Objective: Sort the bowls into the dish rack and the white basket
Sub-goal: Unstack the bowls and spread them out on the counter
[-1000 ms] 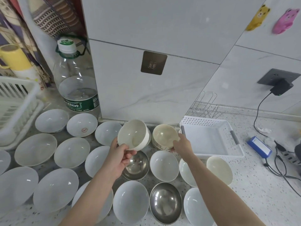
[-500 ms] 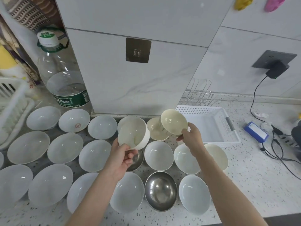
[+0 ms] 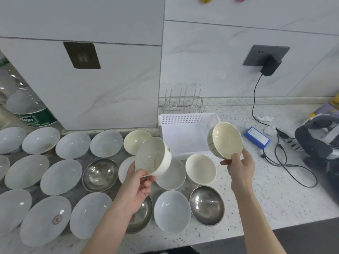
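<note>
Left hand (image 3: 137, 186) grips a white ceramic bowl (image 3: 153, 156) by its lower rim, tilted, lifted above the counter bowls. Right hand (image 3: 239, 166) pinches a cream bowl with striped outside (image 3: 226, 140) at its base, tilted toward the camera, held up in front of the right edge of the white basket (image 3: 185, 125). The two held bowls are apart.

The basket sits beyond and between the hands, nothing visible inside. A wire dish rack (image 3: 183, 99) stands just behind it, bare.

On the speckled counter (image 3: 256, 189): three steel bowls, one (image 3: 100, 174) left of the left hand, one (image 3: 207, 205) below the right hand, one (image 3: 140, 215) partly hidden under the left wrist. Two cream bowls: one (image 3: 134, 141) behind the left hand's bowl, one (image 3: 200, 168) between the hands. About fourteen white or pale bowls are spread mostly left of the left hand; some are cut by the frame, so the count is rough.

Right of the right hand: a blue box (image 3: 256, 137) and a black cable (image 3: 289, 165).
</note>
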